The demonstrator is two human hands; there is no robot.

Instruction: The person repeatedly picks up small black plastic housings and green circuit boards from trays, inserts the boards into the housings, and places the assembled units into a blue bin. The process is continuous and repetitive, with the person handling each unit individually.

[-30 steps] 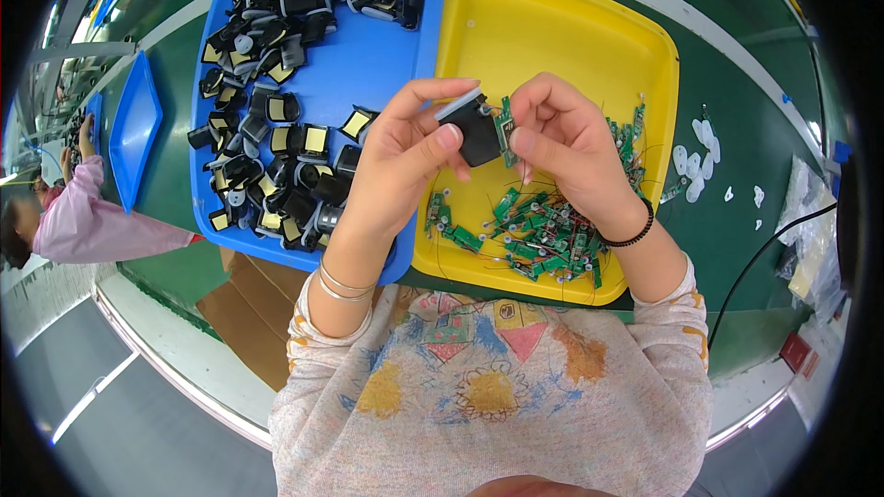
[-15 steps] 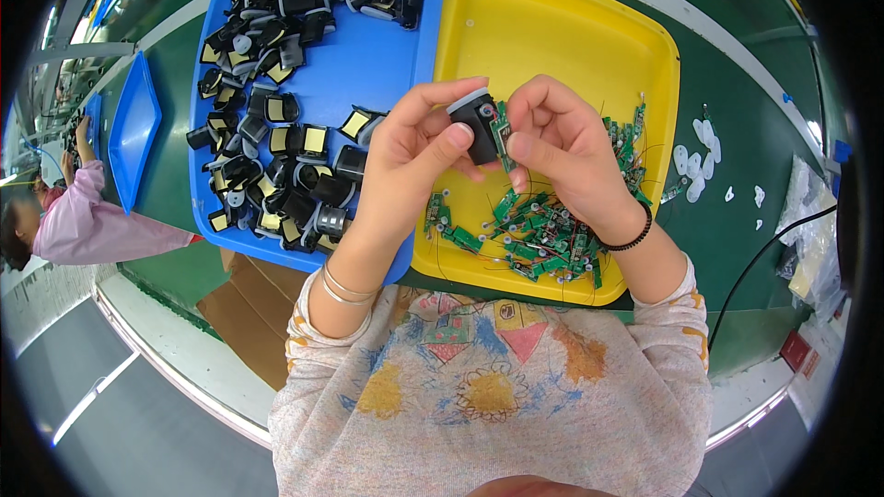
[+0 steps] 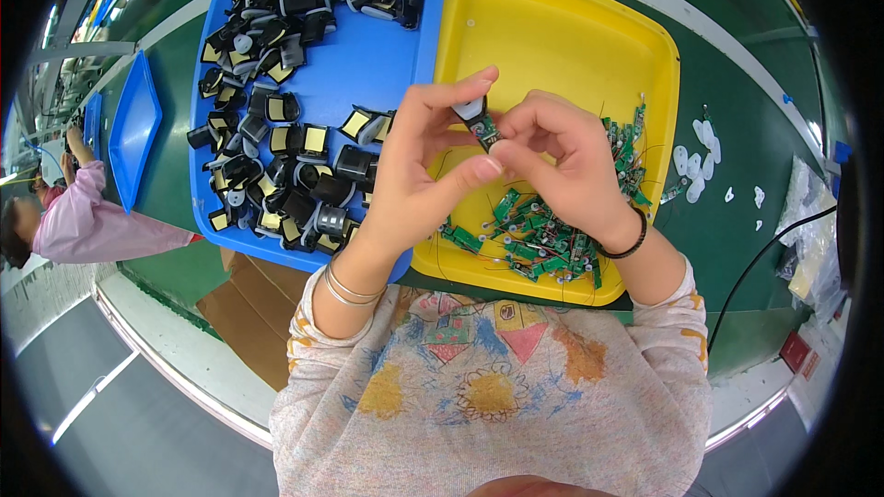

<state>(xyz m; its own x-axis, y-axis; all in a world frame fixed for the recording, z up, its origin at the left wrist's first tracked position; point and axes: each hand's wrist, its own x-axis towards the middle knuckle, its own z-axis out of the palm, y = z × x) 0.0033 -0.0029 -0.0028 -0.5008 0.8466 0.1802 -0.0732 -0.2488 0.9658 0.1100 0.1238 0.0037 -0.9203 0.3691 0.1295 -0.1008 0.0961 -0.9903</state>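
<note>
Over the yellow tray [image 3: 552, 9], my left hand [image 3: 419, 166] grips a small black plastic housing [image 3: 471, 110] with a grey rim, fingers curled round its upper end. A small green circuit board [image 3: 485, 132] lies against the housing's open side; whether it sits fully inside is hidden by fingers. My right hand [image 3: 566, 156] pinches the board's lower end between thumb and bent fingers. Below my hands, a heap of green circuit boards [image 3: 552, 244] with thin dark wires fills the tray's near part.
On the left stands a blue tray [image 3: 359, 55] with many black housings [image 3: 285, 138], some showing pale yellow pads. Several white oval pieces [image 3: 695, 166] lie right of the yellow tray. Plastic bags [image 3: 806, 230] and a black cable [image 3: 764, 248] are farther right. Another person [image 3: 101, 212] sits far left.
The housing has turned and tilted in my left hand, and the board now shows face-up against it. My left index finger has lifted; my right fingers have closed in nearer the board's end.
</note>
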